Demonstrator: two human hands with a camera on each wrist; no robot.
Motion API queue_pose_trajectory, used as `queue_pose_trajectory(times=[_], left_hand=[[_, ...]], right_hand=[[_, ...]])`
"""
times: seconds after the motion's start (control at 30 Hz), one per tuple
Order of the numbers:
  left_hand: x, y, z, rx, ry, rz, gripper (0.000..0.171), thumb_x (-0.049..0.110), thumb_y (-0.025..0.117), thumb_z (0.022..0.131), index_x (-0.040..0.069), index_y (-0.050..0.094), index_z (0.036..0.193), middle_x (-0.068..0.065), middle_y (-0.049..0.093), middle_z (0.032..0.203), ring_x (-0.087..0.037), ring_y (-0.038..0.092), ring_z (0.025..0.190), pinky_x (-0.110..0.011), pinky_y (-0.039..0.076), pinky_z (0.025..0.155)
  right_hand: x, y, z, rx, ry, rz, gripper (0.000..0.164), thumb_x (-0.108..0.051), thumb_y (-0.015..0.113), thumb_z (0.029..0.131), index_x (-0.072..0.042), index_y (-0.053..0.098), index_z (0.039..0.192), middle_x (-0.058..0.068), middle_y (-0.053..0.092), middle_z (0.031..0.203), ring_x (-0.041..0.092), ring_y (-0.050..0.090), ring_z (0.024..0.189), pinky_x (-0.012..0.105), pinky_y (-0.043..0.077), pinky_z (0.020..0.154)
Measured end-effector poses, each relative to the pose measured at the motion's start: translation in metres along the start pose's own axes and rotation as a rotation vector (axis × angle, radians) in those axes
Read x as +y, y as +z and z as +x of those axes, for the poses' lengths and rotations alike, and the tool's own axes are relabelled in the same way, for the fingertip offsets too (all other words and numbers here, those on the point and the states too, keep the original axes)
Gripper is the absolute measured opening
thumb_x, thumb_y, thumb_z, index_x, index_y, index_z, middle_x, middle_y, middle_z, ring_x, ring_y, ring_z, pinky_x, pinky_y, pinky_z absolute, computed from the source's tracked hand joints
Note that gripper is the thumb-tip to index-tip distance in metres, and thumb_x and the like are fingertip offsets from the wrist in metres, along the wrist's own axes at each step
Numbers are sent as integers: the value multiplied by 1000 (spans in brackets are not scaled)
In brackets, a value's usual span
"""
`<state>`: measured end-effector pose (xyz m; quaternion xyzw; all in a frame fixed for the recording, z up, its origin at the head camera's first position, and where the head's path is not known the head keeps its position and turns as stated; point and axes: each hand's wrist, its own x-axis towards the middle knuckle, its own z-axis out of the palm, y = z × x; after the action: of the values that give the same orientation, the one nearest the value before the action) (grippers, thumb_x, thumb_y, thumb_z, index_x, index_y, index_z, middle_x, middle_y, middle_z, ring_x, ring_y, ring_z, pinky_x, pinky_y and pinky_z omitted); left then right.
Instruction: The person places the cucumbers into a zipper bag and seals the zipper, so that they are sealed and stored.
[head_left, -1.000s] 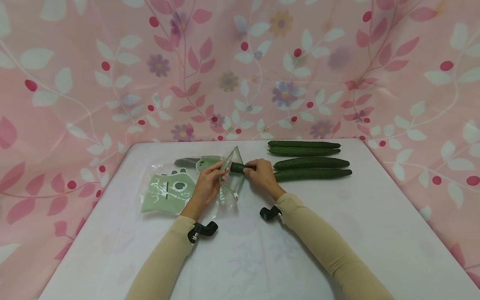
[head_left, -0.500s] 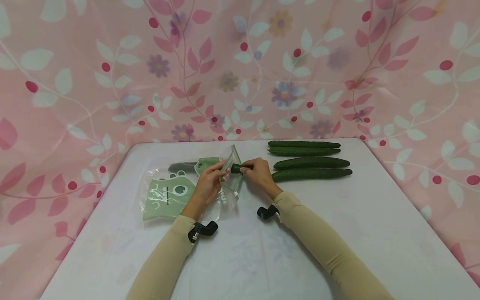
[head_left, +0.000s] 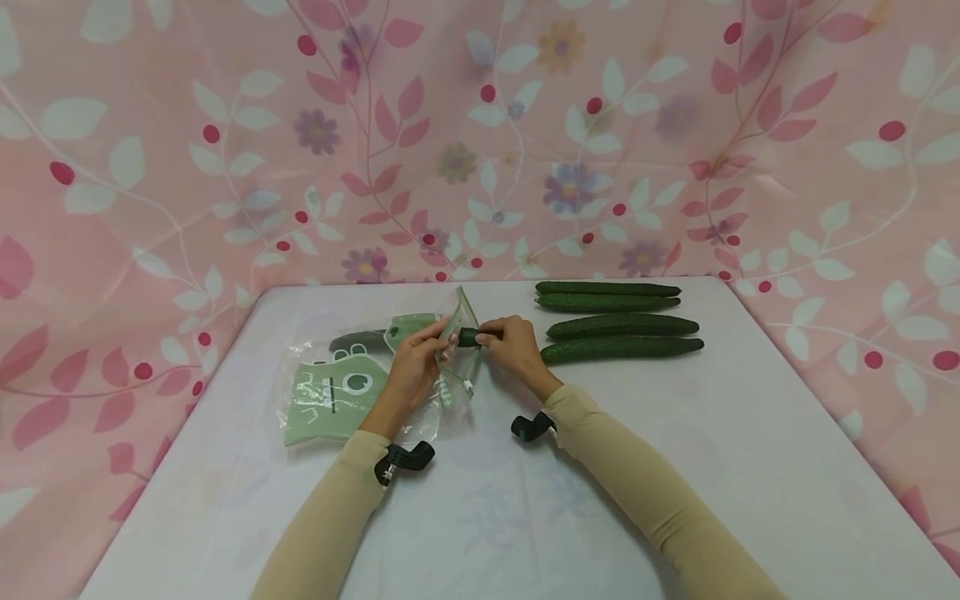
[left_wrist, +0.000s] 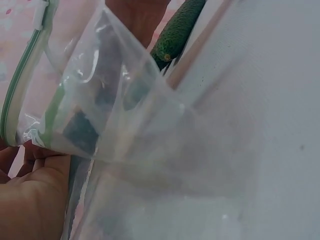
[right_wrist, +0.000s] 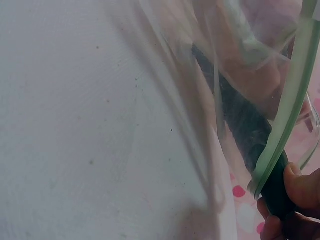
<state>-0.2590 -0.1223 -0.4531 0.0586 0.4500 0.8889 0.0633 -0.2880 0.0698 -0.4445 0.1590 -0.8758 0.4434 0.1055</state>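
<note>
A clear zip bag (head_left: 337, 398) with a green printed face lies toward the left of the table, its green-edged mouth raised and spread. My left hand (head_left: 412, 371) grips the bag near that mouth. Inside it runs a dark green cucumber (right_wrist: 245, 125), its far end pointing left in the head view. My right hand (head_left: 513, 348) pinches the cucumber's near end just outside the opening, thumb on one side and fingers on the other. The left wrist view shows mostly the clear plastic, with the green zip strip (left_wrist: 25, 75) and its white slider (left_wrist: 40, 15).
Several more cucumbers lie to the right of my right hand: two at the back (head_left: 607, 302) and two nearer (head_left: 626, 348). The white-covered table (head_left: 510, 517) ends at a pink floral curtain (head_left: 480, 142) behind.
The cucumber has slid further left into the bag, its tip now farther from the mouth. My right hand has moved slightly left with it; my left hand stays nearly in place.
</note>
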Motion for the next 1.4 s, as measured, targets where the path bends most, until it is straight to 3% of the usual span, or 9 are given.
queue_pose_trajectory(times=[0.17, 0.4, 0.57, 0.67, 0.8, 0.93, 1.1, 1.3, 1.4], left_hand=[[1, -1, -1, -27, 6, 36, 50, -14, 45, 100, -13, 44, 150, -14, 61, 108, -11, 58, 76, -19, 47, 61], [1, 2, -1, -83, -11, 64, 47, -15, 45, 100, -16, 44, 147, -11, 66, 100, -12, 58, 75, -21, 46, 59], [0, 4, -2, -143, -20, 106, 45, -13, 46, 102, -18, 45, 146, -12, 66, 105, -12, 57, 77, -22, 45, 61], [-1, 6, -2, -158, -24, 121, 45, -13, 46, 102, -17, 45, 147, -12, 66, 107, -12, 57, 76, -23, 46, 62], [-2, 6, -3, -171, -29, 130, 46, -12, 46, 102, -15, 46, 147, -11, 67, 109, -12, 56, 74, -23, 45, 62], [-3, 6, -3, -174, -26, 126, 46, -13, 45, 101, -17, 44, 147, -11, 66, 112, -12, 57, 77, -23, 46, 63], [-5, 6, -1, -106, 9, 66, 45, -14, 41, 101, -18, 44, 146, -11, 60, 102, -12, 52, 74, -23, 46, 61], [-3, 6, 2, 56, 45, -61, 45, -15, 37, 98, -16, 47, 142, -11, 53, 91, -15, 45, 69, -24, 39, 60], [0, 5, 3, 100, 61, -86, 44, -13, 40, 98, -17, 47, 142, -10, 52, 91, -15, 45, 69, -24, 38, 60]], right_hand=[[-6, 0, 1, 7, -60, 7, 13, -7, 76, 93, 0, 82, 103, 11, 76, 89, 24, 64, 73, 38, 50, 70], [-8, 6, 5, 12, -47, 10, 15, -5, 74, 94, 0, 82, 106, 12, 77, 96, 23, 69, 78, 37, 55, 70], [-8, 9, 8, 27, -32, -14, 20, -2, 69, 93, -3, 82, 108, 10, 77, 94, 21, 63, 73, 32, 48, 63], [-7, 11, 9, 46, -36, -29, 23, 1, 65, 90, -4, 83, 103, 7, 74, 83, 18, 55, 63, 29, 40, 56], [-4, 14, 10, 72, -54, -53, 22, 4, 59, 85, -4, 79, 83, 4, 61, 65, 16, 45, 55, 27, 33, 53], [-1, 16, 10, 72, -44, -70, 20, 5, 59, 86, -2, 77, 81, 7, 63, 67, 18, 48, 58, 28, 36, 55], [5, 18, 10, 48, 15, -34, 14, -5, 71, 97, -1, 82, 106, 12, 77, 95, 25, 70, 81, 37, 55, 71], [14, 21, 13, 42, 48, -22, 14, -10, 75, 97, -2, 82, 106, 12, 77, 100, 28, 71, 95, 42, 55, 84], [17, 21, 15, 43, 46, -25, 13, -9, 74, 98, -3, 82, 106, 11, 77, 101, 28, 70, 96, 41, 54, 85]])
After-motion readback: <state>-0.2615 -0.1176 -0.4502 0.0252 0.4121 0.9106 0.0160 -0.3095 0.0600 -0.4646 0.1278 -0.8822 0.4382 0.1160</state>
